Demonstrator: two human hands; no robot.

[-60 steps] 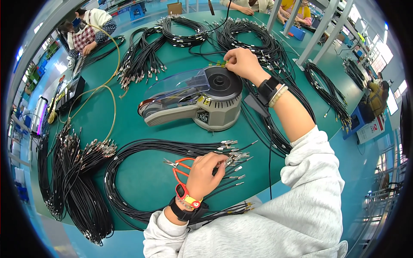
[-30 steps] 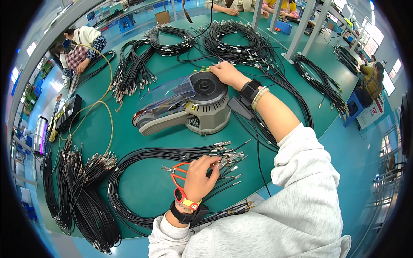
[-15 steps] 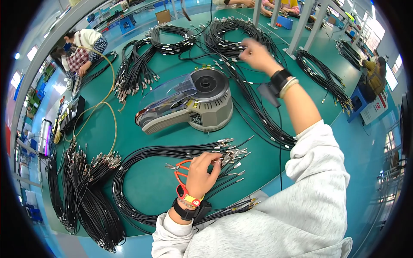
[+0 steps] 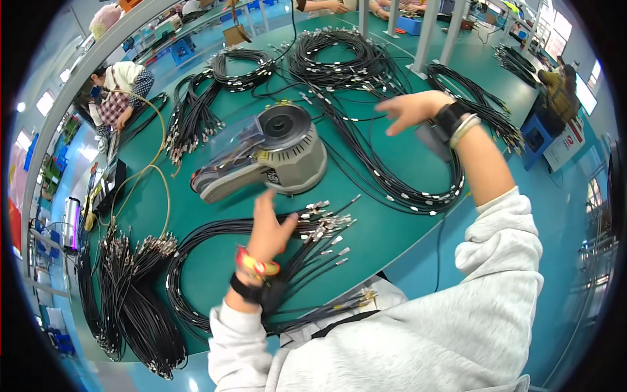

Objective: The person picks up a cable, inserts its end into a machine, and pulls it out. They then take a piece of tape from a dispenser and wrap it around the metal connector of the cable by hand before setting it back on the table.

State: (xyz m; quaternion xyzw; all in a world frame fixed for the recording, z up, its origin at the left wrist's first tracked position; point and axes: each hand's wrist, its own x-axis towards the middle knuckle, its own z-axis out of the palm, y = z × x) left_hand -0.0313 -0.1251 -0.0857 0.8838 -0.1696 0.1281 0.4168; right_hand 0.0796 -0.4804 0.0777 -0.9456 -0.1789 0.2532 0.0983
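My left hand (image 4: 270,230), a little blurred, is open with thumb and fingers apart. It hovers over the near bundle of black cables (image 4: 209,234), left of the metal connector ends (image 4: 326,225). My right hand (image 4: 415,110) is also open, fingers stretched leftward, above the long curved bundle of black cables (image 4: 398,189) on the right. Neither hand holds anything that shows. Between them and farther left stands a grey tape dispenser (image 4: 294,153) with a round black top and a clear cover. The orange-handled pliers seen before are mostly hidden behind my left hand.
Coiled black cables (image 4: 333,55) lie at the back, and another bundle (image 4: 480,98) at the far right. A thick cable heap (image 4: 140,300) hangs over the near left edge. Grey metal posts (image 4: 424,46) rise from the green table (image 4: 366,251). A person (image 4: 124,85) works at the far left.
My left hand has lifted off the connector ends and moved left and up, its fingers spreading. My right hand has moved right and slightly nearer, opening. The whole view has shifted somewhat.
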